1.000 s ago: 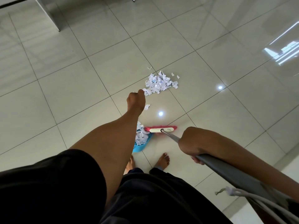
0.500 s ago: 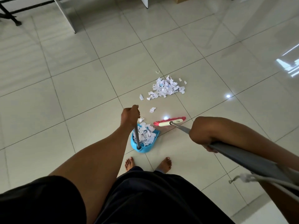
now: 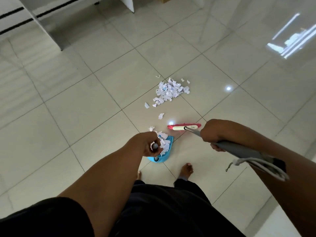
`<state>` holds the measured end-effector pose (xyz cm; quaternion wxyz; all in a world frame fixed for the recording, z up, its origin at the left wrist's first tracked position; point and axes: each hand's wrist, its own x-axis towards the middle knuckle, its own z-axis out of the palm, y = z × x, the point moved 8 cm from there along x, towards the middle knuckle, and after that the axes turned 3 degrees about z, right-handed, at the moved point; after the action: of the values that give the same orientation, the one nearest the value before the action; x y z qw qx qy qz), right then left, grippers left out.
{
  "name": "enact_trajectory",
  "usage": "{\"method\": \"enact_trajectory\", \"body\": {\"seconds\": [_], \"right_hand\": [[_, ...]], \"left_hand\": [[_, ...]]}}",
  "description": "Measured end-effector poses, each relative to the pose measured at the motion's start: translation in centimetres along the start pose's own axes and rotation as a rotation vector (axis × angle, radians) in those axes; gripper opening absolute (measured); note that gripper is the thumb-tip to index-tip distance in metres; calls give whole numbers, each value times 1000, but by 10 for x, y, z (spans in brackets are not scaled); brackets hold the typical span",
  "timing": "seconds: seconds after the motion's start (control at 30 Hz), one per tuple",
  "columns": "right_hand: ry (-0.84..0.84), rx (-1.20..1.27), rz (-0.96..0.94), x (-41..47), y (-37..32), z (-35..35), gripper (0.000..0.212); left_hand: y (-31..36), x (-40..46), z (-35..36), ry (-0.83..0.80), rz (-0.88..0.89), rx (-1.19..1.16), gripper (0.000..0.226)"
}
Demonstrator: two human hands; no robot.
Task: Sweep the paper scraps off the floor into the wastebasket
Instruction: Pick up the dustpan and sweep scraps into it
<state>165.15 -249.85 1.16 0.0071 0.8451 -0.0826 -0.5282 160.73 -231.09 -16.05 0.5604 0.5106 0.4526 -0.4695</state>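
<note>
Left hand [image 3: 150, 145]: closed around the dustpan [image 3: 163, 151] handle.
Right hand [image 3: 212, 134]: closed around the broom [image 3: 183, 127] handle.
Scraps [image 3: 171, 90]: main pile at 12 o'clock of dustpan.
Risk: tilting the loaded dustpan could spill paper.

black short sleeve [image 3: 42, 218], black trousers [image 3: 167, 209], bare feet [image 3: 187, 170]

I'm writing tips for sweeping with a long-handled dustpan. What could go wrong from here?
1. The dustpan is already heaped with scraps; tilting it by the left hand could spill some back onto the floor.
2. One scrap lies just outside the pan's mouth and may get missed.
3. The big pile and strays lie beyond the broom, so a hard stroke by the right hand could scatter them.
</note>
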Motion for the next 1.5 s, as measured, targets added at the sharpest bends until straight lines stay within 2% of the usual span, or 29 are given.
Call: {"method": "enact_trajectory", "body": {"seconds": [0.13, 0.4, 0.53, 0.67, 0.87, 1.13, 1.5], "right_hand": [[52, 247, 74, -1, -17, 30, 35], [114, 906, 280, -26, -36, 116, 15], [132, 1107, 343, -39, -44, 157, 13], [157, 1174, 369, -52, -58, 179, 13], [208, 1206, 393, -77, -87, 209, 13], [243, 1142, 430, -124, -140, 245, 12], [241, 1215, 540, -163, -190, 237, 15]], "left_hand": [[-18, 7, -17, 12, 24, 121, 12], [-53, 16, -68, -13, 134, 274, 32], [-59, 17, -95, -30, 182, 337, 28], [-65, 18, -123, -70, 219, 412, 18], [-77, 16, -175, -98, 282, 561, 22], [-91, 3, -220, -127, 316, 636, 15], [-47, 19, -231, -153, 273, 707, 19]]}}
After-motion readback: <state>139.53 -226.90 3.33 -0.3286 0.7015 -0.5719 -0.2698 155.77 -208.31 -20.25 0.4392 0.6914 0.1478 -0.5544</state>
